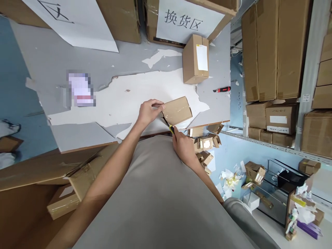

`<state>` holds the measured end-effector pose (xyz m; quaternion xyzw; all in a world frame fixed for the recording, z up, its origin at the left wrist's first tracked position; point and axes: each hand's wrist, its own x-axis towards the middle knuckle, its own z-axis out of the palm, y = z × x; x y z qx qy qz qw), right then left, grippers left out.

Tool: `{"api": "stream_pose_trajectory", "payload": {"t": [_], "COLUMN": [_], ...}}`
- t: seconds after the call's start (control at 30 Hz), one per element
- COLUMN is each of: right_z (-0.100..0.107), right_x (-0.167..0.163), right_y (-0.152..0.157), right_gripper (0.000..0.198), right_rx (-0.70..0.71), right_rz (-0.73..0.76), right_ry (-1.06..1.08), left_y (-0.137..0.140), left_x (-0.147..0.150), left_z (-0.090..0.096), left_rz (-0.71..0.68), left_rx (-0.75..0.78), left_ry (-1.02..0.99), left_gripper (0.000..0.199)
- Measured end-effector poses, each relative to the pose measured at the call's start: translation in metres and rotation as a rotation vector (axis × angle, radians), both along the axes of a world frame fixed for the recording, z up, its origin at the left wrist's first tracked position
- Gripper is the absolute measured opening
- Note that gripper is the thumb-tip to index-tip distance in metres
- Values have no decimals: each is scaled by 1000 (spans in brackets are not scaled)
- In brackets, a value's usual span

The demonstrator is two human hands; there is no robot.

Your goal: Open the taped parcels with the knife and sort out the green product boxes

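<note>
Head view: the left hand [149, 111] pinches the left end of a small box [177, 110] lying at the table's [64, 65] near edge; the right hand [183, 145], closed round a yellow-handled cutter [168, 126], sets its blade against the box's near side; a taller box [195, 58] and a red knife [222, 89] lie beyond.

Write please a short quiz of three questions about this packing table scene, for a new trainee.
1. True or false: the left hand rests on the small brown cardboard box at the near table edge.
2. What does the right hand hold against that box?
A. a roll of tape
B. a yellow-and-black utility knife
C. a pen
3. Fill in: the red-and-black cutter lies on the grey worn table, just to the ____ of the taller brown cardboard box with a white label.

Key: 1 true; 2 B; 3 right
</note>
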<state>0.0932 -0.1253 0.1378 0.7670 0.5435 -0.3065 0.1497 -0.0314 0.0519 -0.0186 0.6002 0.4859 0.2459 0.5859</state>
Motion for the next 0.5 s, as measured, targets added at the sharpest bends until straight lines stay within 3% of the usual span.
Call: {"api": "stream_pose_trajectory", "payload": {"t": [0.17, 0.27, 0.37, 0.5], "right_z": [-2, -7, -14, -22], "right_x": [42, 75, 98, 110], "right_y": [-8, -4, 4, 12], "right_gripper": [61, 64, 66, 65], "right_rx": [245, 376, 364, 271], "right_rz": [-199, -302, -272, -173], "right_ry": [36, 20, 17, 28], "left_y": [-12, -25, -38, -52], "left_x": [3, 10, 22, 44], "left_z": [-1, 4, 18, 37], "left_rz": [52, 110, 117, 4], "left_rx": [0, 24, 150, 340], "left_ry": [27, 65, 131, 192], "left_gripper": [30, 46, 63, 55]}}
